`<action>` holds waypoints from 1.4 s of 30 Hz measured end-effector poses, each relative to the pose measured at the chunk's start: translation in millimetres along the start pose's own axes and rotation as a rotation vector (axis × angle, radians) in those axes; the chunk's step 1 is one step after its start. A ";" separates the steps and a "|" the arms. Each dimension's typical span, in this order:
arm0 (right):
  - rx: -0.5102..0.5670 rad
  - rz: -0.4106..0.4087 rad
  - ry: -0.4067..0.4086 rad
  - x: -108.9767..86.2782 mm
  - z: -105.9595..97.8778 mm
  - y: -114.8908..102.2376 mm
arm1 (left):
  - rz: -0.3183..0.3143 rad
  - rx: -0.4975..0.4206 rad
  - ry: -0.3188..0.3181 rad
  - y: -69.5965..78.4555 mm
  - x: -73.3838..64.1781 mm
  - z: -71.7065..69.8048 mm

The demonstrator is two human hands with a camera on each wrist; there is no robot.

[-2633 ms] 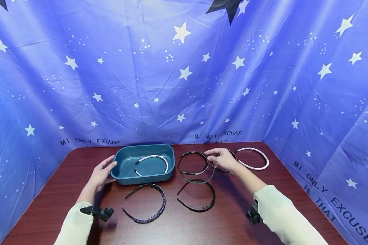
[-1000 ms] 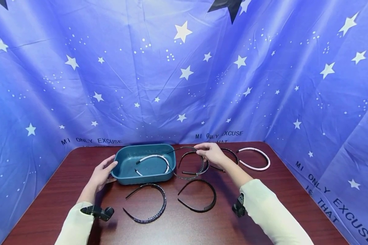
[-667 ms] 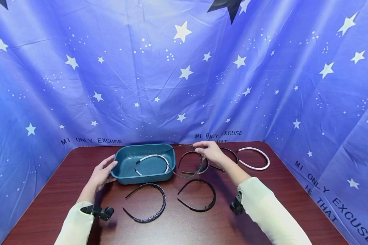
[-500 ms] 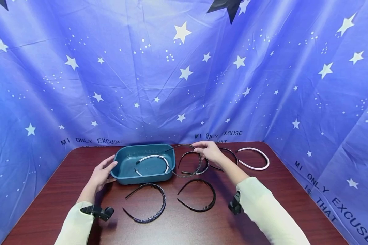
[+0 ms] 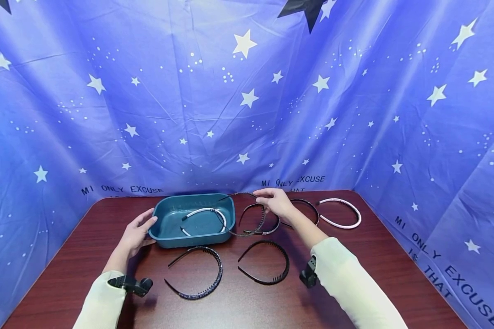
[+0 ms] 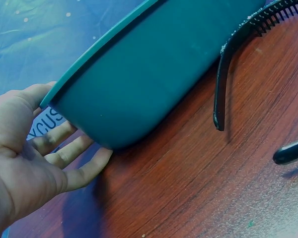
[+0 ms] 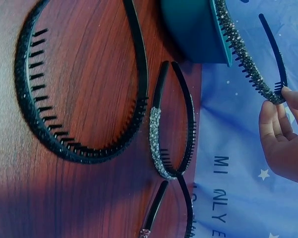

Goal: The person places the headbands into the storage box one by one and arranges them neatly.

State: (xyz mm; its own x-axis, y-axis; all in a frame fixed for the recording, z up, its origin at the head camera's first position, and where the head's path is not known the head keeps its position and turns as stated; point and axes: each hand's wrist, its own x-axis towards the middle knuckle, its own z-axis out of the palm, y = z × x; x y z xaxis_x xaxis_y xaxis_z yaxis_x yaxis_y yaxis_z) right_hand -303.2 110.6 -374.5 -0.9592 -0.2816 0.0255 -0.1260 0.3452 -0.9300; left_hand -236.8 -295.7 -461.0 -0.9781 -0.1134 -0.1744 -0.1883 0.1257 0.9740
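Observation:
In the head view my right hand (image 5: 273,202) pinches a glittery black toothed headband (image 7: 244,58) between thumb and fingers. It is raised, its open ends reaching over the right rim of a teal plastic basin (image 5: 189,241). Inside the basin lies a white headband (image 5: 223,220). My left hand (image 5: 135,232) holds the basin's left end, thumb at the rim and fingers against the outer wall, as the left wrist view (image 6: 25,148) shows. Partly behind the held headband, a headband with silvery glitter (image 7: 155,134) rests on the table.
A dark glittery headband (image 5: 221,269) and a black toothed headband (image 5: 288,262) lie in front on the brown table (image 5: 247,306). At the right are another dark headband (image 5: 316,212) and a white headband (image 5: 359,217). A starry blue curtain (image 5: 214,100) surrounds the table.
My right hand has moved left with the glittery headband, bringing its ends from beside the basin to over its right side. My left hand and the basin stay put.

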 end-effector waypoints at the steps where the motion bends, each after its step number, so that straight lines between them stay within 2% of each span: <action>1: 0.002 0.003 0.006 0.4 1.0 0.0 | 0.001 0.000 0.001 0.1 0.0 -0.1; 16: -0.005 0.022 0.035 7.3 9.5 -1.3 | 0.000 0.008 0.011 -0.7 1.9 -0.6; 33: 0.008 -0.046 0.070 17.2 33.6 -6.9 | 0.000 -0.004 0.009 -1.4 2.0 -0.7; 42: 0.015 -0.039 0.081 18.6 42.3 -11.4 | 0.008 -0.003 0.002 -2.3 2.2 -1.4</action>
State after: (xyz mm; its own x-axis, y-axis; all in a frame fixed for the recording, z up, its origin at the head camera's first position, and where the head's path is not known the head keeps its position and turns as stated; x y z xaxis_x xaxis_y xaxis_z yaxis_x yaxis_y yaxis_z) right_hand -308.9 63.5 -378.9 -0.9711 -0.2207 0.0904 -0.1600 0.3217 -0.9332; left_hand -238.3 -297.6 -463.4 -0.9794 -0.1145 -0.1665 -0.1804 0.1236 0.9758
